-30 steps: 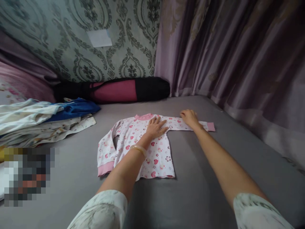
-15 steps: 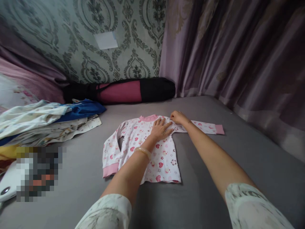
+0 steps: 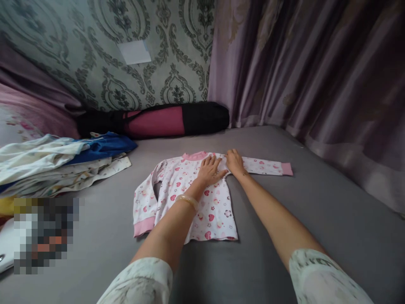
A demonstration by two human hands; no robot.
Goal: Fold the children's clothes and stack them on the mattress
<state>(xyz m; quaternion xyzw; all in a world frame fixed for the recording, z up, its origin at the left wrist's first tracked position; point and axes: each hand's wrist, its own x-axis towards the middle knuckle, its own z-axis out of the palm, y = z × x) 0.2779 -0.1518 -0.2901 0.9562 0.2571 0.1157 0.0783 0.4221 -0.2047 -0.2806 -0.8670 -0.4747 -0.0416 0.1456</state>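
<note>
Grey bedsheet point(image 3: 253, 249) below both hands; heart-print long-sleeved top point(image 3: 218, 211) spread on it, directly under them. Left hand point(image 3: 210, 170) splayed on chest, apparently anchoring cloth. Right hand point(image 3: 234, 161) curled just beside, at shoulder, perhaps levelling fabric; whether pinching, cannot tell.

Part of the printed shirt point(image 3: 220, 211) lies hidden beneath the left hand point(image 3: 210, 170) and left forearm point(image 3: 167, 230). We cannot tell whether the curled right hand point(image 3: 234, 161), its fingertips poorly resolved, grips the cloth. At left, a pixelated patch point(image 3: 47, 236) masks what lies behind it, and the frame's edge crops a white object point(image 3: 9, 245) and the clothes pile point(image 3: 44, 147). Below, we see the wearer's sleeves point(image 3: 139, 280) cut off; above, the curtain point(image 3: 284, 63).
</note>
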